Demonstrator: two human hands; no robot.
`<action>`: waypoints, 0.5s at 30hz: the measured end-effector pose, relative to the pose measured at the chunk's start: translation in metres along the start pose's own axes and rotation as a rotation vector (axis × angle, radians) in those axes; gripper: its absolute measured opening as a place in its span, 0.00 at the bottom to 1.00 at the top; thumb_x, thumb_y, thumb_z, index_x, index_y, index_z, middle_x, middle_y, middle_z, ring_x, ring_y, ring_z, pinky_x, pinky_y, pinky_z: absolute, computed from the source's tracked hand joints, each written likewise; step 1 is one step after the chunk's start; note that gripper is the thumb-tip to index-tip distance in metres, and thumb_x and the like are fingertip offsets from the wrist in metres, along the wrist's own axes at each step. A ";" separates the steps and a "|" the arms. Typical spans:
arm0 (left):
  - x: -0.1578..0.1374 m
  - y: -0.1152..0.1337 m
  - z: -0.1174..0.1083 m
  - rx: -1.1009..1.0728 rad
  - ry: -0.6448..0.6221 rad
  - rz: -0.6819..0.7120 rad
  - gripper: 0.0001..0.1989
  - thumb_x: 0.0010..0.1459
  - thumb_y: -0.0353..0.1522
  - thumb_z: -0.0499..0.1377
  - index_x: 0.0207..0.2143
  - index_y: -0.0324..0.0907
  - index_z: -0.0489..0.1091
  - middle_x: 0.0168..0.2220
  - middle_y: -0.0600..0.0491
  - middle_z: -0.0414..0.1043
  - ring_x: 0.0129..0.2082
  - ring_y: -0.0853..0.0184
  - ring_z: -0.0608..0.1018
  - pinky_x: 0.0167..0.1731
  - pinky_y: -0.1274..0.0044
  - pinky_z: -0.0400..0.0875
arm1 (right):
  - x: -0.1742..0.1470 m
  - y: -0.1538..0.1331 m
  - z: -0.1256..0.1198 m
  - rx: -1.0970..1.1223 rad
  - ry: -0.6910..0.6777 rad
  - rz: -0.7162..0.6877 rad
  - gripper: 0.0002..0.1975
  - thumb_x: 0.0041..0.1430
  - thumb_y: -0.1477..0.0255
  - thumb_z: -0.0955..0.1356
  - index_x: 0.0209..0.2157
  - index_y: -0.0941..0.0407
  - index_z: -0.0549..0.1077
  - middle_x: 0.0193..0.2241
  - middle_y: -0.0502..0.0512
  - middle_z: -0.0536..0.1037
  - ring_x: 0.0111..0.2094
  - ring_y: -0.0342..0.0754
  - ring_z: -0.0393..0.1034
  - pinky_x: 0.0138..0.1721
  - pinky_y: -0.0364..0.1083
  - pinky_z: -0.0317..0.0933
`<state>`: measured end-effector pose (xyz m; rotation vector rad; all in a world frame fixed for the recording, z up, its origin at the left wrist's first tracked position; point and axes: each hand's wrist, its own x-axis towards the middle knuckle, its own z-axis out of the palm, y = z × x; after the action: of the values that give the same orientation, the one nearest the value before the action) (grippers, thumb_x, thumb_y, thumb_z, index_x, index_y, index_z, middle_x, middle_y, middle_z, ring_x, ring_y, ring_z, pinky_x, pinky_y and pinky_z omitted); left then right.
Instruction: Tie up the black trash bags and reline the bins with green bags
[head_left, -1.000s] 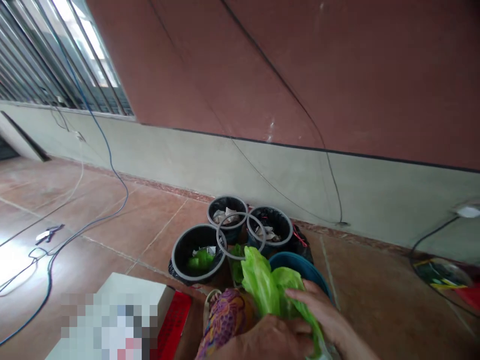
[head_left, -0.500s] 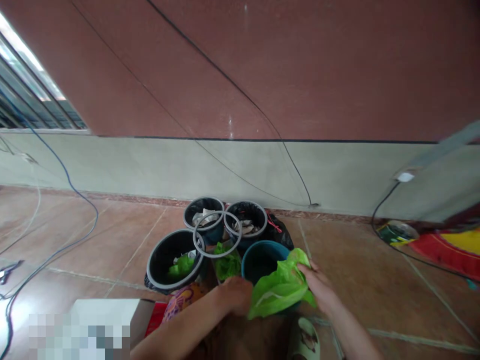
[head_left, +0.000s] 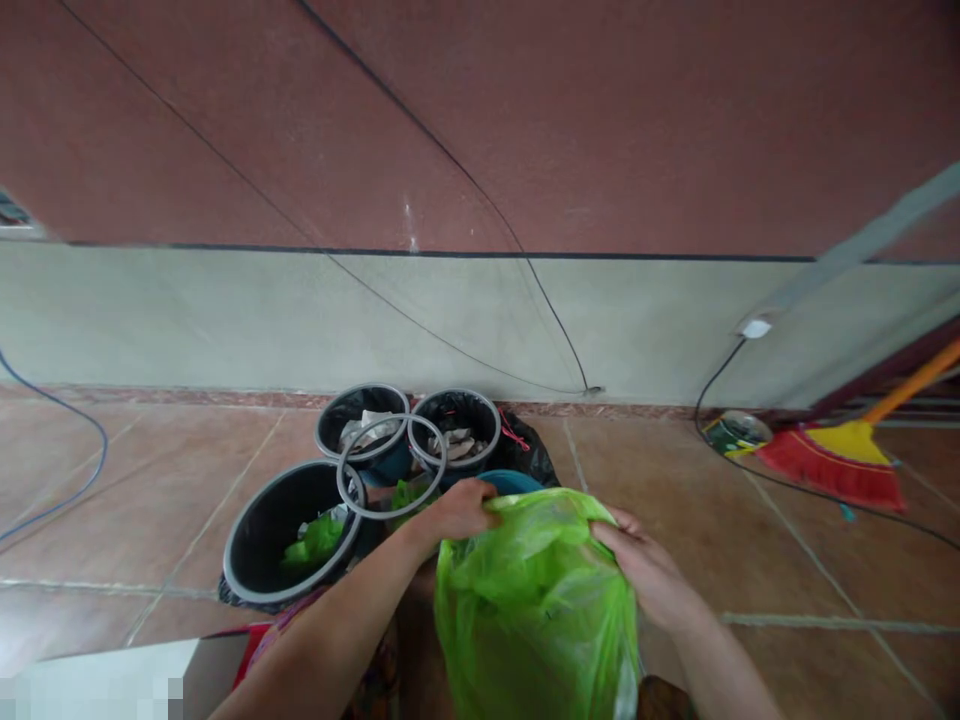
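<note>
A bright green plastic bag [head_left: 536, 610] hangs spread wide between my two hands, low in the middle of the view. My left hand [head_left: 461, 508] is closed on its upper left edge. On the upper right edge, my right hand [head_left: 634, 550] grips the plastic with its fingers. Behind the bag, the rim of a teal bin [head_left: 510, 482] shows; the rest of that bin is covered. To the left of my left hand, a grey ring [head_left: 346, 498] lies across the bins, with a bit of green plastic [head_left: 409, 494] under it.
A black-lined bin [head_left: 236, 530] stands at left; two more lined bins [head_left: 324, 440] [head_left: 491, 440] hold scraps by the wall. A tied black bag [head_left: 532, 450] sits beside them. Rightward lie a tin [head_left: 739, 433], a red-yellow broom [head_left: 840, 465] and a cable [head_left: 701, 400]. A white box [head_left: 112, 670] is at lower left.
The green bag, bunched up before, is now spread out and hanging down. My left hand has risen and taken its edge. The view has turned to the right, showing more of the broom.
</note>
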<state>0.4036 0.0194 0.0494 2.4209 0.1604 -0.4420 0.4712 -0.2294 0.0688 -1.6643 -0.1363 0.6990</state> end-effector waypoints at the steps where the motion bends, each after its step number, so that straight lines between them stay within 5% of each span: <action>1: 0.000 -0.006 0.001 0.089 0.062 -0.045 0.11 0.53 0.32 0.57 0.37 0.38 0.75 0.37 0.48 0.77 0.39 0.61 0.77 0.39 0.76 0.68 | 0.006 0.004 -0.007 -0.193 0.077 -0.029 0.16 0.47 0.62 0.68 0.37 0.55 0.80 0.27 0.55 0.81 0.28 0.50 0.74 0.32 0.46 0.66; 4: 0.000 -0.026 -0.001 0.292 0.197 -0.225 0.14 0.57 0.26 0.52 0.43 0.34 0.73 0.43 0.40 0.76 0.45 0.57 0.77 0.45 0.73 0.68 | 0.020 0.015 -0.027 -0.843 0.317 -0.042 0.17 0.53 0.68 0.64 0.41 0.53 0.80 0.33 0.60 0.82 0.35 0.55 0.75 0.37 0.49 0.65; 6: -0.003 -0.039 -0.006 0.358 0.218 -0.326 0.16 0.57 0.23 0.50 0.45 0.31 0.71 0.44 0.36 0.75 0.47 0.56 0.77 0.46 0.72 0.68 | 0.024 0.022 -0.038 -1.091 0.411 0.004 0.20 0.56 0.69 0.62 0.46 0.52 0.79 0.36 0.63 0.82 0.37 0.57 0.76 0.37 0.50 0.64; 11: -0.007 -0.052 -0.020 0.308 0.249 -0.429 0.16 0.58 0.23 0.50 0.45 0.33 0.72 0.45 0.39 0.76 0.48 0.59 0.78 0.46 0.75 0.68 | 0.022 0.030 -0.030 -1.233 0.357 0.014 0.19 0.60 0.68 0.60 0.47 0.54 0.77 0.37 0.63 0.82 0.37 0.56 0.76 0.35 0.48 0.62; 15: -0.002 -0.037 -0.014 0.176 0.272 -0.323 0.11 0.61 0.32 0.52 0.40 0.39 0.74 0.41 0.45 0.78 0.44 0.63 0.78 0.44 0.78 0.68 | 0.022 0.024 -0.004 -1.095 0.239 -0.106 0.19 0.62 0.66 0.59 0.45 0.57 0.77 0.38 0.61 0.82 0.38 0.51 0.76 0.37 0.44 0.63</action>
<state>0.3976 0.0571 0.0385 2.6297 0.6633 -0.2739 0.4843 -0.2275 0.0388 -2.7393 -0.4949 0.3223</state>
